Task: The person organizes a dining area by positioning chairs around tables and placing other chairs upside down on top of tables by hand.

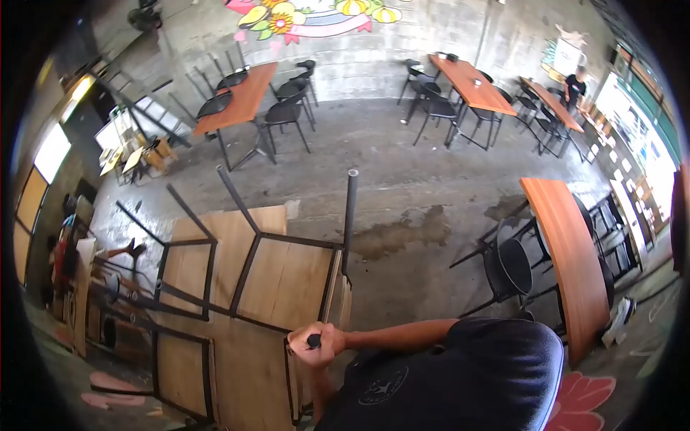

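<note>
My right hand (329, 343) is closed around the upright black leg (314, 340), whose dark end shows above the fist. Against it, my left hand (302, 353) is wrapped round the same leg, partly covered, its forearm coming up from below. Beside my hands, stools with square wooden seats (284, 280) and black metal legs lie upside down on a wooden tabletop (251, 373). A bare leg (351, 215) of one stool points upward just beyond my hands.
Orange-brown tables (571, 266) with black chairs (507, 269) stand to the right and at the back. Another table (248, 97) has chairs upturned on it. A wet patch (402, 233) marks the concrete floor. A person (575, 90) is at the far right; furniture (85, 294) crowds the left.
</note>
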Demonstrator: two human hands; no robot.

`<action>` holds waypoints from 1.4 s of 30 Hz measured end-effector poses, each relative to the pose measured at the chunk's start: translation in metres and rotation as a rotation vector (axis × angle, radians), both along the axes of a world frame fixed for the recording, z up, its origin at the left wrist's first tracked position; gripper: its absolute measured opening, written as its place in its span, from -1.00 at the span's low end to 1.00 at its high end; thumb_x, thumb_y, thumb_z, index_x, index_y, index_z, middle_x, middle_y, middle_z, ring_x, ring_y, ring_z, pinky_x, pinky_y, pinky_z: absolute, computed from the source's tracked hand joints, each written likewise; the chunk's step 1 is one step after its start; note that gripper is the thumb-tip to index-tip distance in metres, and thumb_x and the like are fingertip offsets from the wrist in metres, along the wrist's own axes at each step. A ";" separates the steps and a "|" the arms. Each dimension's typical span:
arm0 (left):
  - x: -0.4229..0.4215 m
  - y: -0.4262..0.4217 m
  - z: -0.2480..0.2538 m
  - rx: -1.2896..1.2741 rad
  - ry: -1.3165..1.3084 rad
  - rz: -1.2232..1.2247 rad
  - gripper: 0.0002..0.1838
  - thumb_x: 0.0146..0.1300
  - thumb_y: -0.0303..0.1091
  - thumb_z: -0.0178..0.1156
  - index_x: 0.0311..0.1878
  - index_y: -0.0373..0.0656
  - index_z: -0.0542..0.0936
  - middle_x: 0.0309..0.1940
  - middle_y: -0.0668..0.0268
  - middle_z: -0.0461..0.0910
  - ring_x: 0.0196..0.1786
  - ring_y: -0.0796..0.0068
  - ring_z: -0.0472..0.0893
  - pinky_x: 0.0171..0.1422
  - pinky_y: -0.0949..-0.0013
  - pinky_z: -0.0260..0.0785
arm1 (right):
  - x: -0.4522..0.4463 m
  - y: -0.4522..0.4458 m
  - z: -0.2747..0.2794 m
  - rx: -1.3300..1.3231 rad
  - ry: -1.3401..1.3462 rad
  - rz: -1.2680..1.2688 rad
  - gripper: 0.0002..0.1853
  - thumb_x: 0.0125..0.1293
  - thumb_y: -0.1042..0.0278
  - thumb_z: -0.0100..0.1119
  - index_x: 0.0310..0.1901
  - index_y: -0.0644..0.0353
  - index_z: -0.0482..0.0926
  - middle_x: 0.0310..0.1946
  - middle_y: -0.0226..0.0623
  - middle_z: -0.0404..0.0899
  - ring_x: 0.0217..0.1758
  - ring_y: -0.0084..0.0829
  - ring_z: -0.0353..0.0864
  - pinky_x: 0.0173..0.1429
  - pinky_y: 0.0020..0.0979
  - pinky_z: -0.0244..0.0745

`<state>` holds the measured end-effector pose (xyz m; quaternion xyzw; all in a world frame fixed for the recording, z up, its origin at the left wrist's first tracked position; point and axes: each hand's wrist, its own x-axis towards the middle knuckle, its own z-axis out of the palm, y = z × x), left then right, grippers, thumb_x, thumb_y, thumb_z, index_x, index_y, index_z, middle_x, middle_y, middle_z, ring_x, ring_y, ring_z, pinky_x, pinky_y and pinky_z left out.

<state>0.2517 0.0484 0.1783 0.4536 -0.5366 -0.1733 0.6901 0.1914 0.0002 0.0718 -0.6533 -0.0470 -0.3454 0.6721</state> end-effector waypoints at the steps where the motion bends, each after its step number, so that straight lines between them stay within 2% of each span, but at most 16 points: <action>1: -0.005 0.002 0.000 0.000 -0.002 -0.032 -0.68 0.07 -0.52 0.12 -0.76 -0.25 0.32 -0.84 0.39 0.34 -0.75 0.67 0.32 -0.63 0.55 0.12 | -0.008 0.003 0.012 0.000 -0.002 -0.032 -0.72 0.13 0.40 0.09 -0.11 0.26 0.41 -0.21 -0.27 0.49 -0.13 -0.46 0.42 -0.04 -0.39 0.34; 7: -0.032 0.025 0.014 0.191 0.178 -0.206 -0.69 0.03 -0.43 0.18 -0.75 -0.27 0.38 -0.84 0.28 0.37 -0.74 0.60 0.38 -0.61 0.49 0.15 | -0.050 0.022 0.044 0.000 0.000 -0.015 -0.63 0.08 0.46 0.06 -0.02 0.26 0.39 -0.14 -0.20 0.48 0.00 -0.41 0.42 0.08 -0.39 0.30; 8: -0.042 0.023 0.020 0.076 0.107 -0.267 -0.61 0.17 -0.55 0.02 -0.75 -0.22 0.19 -0.85 0.34 0.29 -0.77 0.68 0.23 -0.68 0.56 0.05 | -0.060 0.025 0.046 -0.013 0.030 -0.014 -0.63 0.09 0.46 0.05 -0.01 0.26 0.38 -0.14 -0.20 0.47 0.00 -0.41 0.42 0.07 -0.39 0.30; 11: -0.057 0.025 0.036 0.218 0.179 -0.313 -0.60 0.19 -0.53 0.03 -0.74 -0.19 0.15 -0.86 0.33 0.28 -0.77 0.66 0.23 -0.69 0.53 0.04 | -0.075 0.025 0.036 -0.035 0.201 0.088 -0.66 0.10 0.48 0.05 -0.03 0.27 0.39 -0.12 -0.19 0.45 0.00 -0.39 0.41 0.07 -0.38 0.30; 14: -0.075 0.026 0.040 0.282 0.205 -0.401 -0.59 0.21 -0.52 0.04 -0.71 -0.18 0.13 -0.85 0.31 0.26 -0.76 0.65 0.22 -0.69 0.51 0.05 | -0.097 0.038 0.046 0.119 0.144 -0.014 -0.71 0.13 0.47 0.09 -0.09 0.28 0.41 -0.14 -0.22 0.45 -0.01 -0.41 0.40 0.04 -0.38 0.31; 18: -0.088 0.018 0.028 0.282 0.217 -0.510 -0.62 0.23 -0.55 0.03 -0.67 -0.19 0.15 -0.84 0.32 0.22 -0.78 0.66 0.16 -0.70 0.51 0.00 | -0.114 0.038 0.034 -0.008 0.063 -0.138 -0.73 0.15 0.45 0.13 -0.11 0.28 0.43 -0.18 -0.27 0.46 -0.03 -0.45 0.40 0.02 -0.38 0.32; 20: -0.107 0.016 0.034 0.255 0.203 -0.523 -0.64 0.23 -0.55 0.02 -0.65 -0.19 0.16 -0.84 0.33 0.21 -0.78 0.66 0.15 -0.70 0.50 -0.01 | -0.130 0.039 0.038 0.115 0.283 -0.135 -0.73 0.17 0.45 0.13 -0.09 0.29 0.43 -0.19 -0.29 0.48 -0.04 -0.45 0.42 0.01 -0.38 0.34; 22: -0.123 0.012 0.036 0.204 0.176 -0.587 -0.69 0.22 -0.57 0.01 -0.61 -0.22 0.19 -0.82 0.32 0.23 -0.78 0.66 0.15 -0.70 0.51 -0.05 | -0.150 0.036 0.030 0.041 0.233 -0.162 -0.75 0.18 0.46 0.12 -0.11 0.30 0.44 -0.19 -0.27 0.49 -0.05 -0.44 0.43 0.00 -0.38 0.34; 24: -0.135 0.011 0.043 0.232 0.132 -0.659 -0.76 0.26 -0.47 -0.01 -0.53 -0.29 0.30 -0.76 0.31 0.31 -0.72 0.62 0.23 -0.62 0.52 0.03 | -0.167 0.039 0.053 0.071 0.287 -0.246 -0.80 0.19 0.46 0.09 -0.15 0.30 0.47 -0.19 -0.24 0.49 -0.04 -0.40 0.44 0.00 -0.36 0.34; 26: -0.144 0.007 0.051 0.252 0.078 -0.780 -0.67 0.29 -0.20 -0.01 -0.38 -0.34 0.40 -0.64 0.26 0.40 -0.57 0.57 0.37 -0.44 0.50 0.20 | -0.166 0.033 0.013 0.093 0.195 -0.396 -0.87 0.19 0.42 0.12 -0.24 0.24 0.47 -0.38 -0.32 0.50 -0.26 -0.49 0.48 -0.27 -0.42 0.37; 27: -0.150 0.006 0.044 0.222 0.044 -0.754 -0.53 0.28 -0.05 -0.04 -0.16 -0.40 0.44 -0.36 0.09 0.53 -0.30 0.44 0.51 -0.20 0.42 0.30 | -0.171 0.030 -0.004 0.105 0.247 -0.481 -0.88 0.18 0.41 0.13 -0.27 0.22 0.47 -0.46 -0.35 0.49 -0.37 -0.53 0.48 -0.39 -0.44 0.36; 29: -0.168 0.007 0.055 0.115 0.015 -0.605 -0.46 0.31 -0.05 -0.11 0.06 -0.41 0.42 0.00 0.04 0.50 0.02 0.32 0.48 0.06 0.32 0.26 | -0.198 0.032 0.030 0.286 0.261 -0.441 -0.90 0.17 0.42 0.15 -0.34 0.24 0.49 -0.66 -0.41 0.40 -0.65 -0.59 0.36 -0.59 -0.46 0.24; 31: -0.150 0.007 0.034 0.210 -0.083 -0.476 -0.45 0.34 -0.07 -0.18 0.15 -0.37 0.40 0.18 0.11 0.41 0.16 0.27 0.41 0.15 0.27 0.22 | -0.220 0.027 0.050 0.459 0.305 -0.370 -0.90 0.15 0.44 0.13 -0.41 0.29 0.50 -0.71 -0.39 0.39 -0.68 -0.58 0.36 -0.60 -0.49 0.25; 35: -0.110 0.008 -0.040 0.437 0.035 -0.133 -0.60 0.40 -0.18 -0.16 0.08 -0.27 0.46 0.04 0.22 0.49 0.05 0.36 0.44 0.13 0.32 0.24 | -0.236 0.005 0.054 0.466 0.030 -0.329 -0.90 0.16 0.48 0.07 -0.42 0.35 0.49 -0.72 -0.33 0.39 -0.70 -0.55 0.35 -0.60 -0.48 0.27; 38: -0.061 0.016 -0.139 0.631 0.144 0.122 -0.61 0.40 -0.17 -0.12 0.03 -0.30 0.46 -0.06 0.21 0.49 0.02 0.34 0.44 0.11 0.32 0.26 | -0.245 -0.014 0.065 0.548 -0.117 -0.258 -0.90 0.18 0.50 0.02 -0.32 0.36 0.45 -0.70 -0.36 0.32 -0.71 -0.56 0.27 -0.61 -0.46 0.23; 42: -0.014 0.041 -0.260 0.785 0.136 0.453 -0.60 0.39 -0.16 -0.09 -0.02 -0.35 0.46 -0.10 0.14 0.49 -0.02 0.25 0.47 0.11 0.30 0.27 | -0.255 -0.028 0.104 0.682 -0.232 -0.250 -0.92 0.13 0.50 0.04 -0.44 0.31 0.39 -0.74 -0.40 0.21 -0.74 -0.56 0.15 -0.65 -0.44 0.12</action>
